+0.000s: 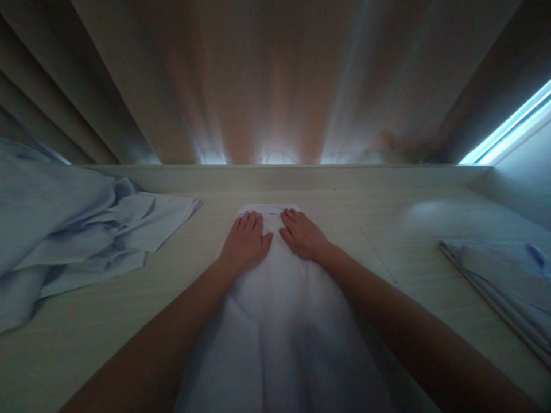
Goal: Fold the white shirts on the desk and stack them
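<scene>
A white cloth (279, 321) is shown spread lengthwise on the pale tabletop (86, 321), running from the near edge of the view toward the back ledge (275, 175), with its far end apparently folded over into a narrow band. Both hands are laid flat on that far end: the left hand (246, 241) and the right hand (303, 234) are placed side by side, nearly touching, palms down and fingers extended, so that nothing is gripped and the fabric is merely pressed. The step in hand is judged to be the flattening of a fold, or the setting of a crease, at the far end of the white cloth. To the left of the white cloth, and apart from it, a crumpled pile of pale blue fabric (64, 241) is seen; well to the right of it, a stack of folded cloths (503, 281) is seen at the margin. Behind the white cloth, beyond the ledge, curtains (275, 86) are hung. The next move is judged to call for an even outward sweep of both palms, and then for a pinch at the edges or corners, which lie unheld at present; dim light leaves the fold lines uncertain.
</scene>
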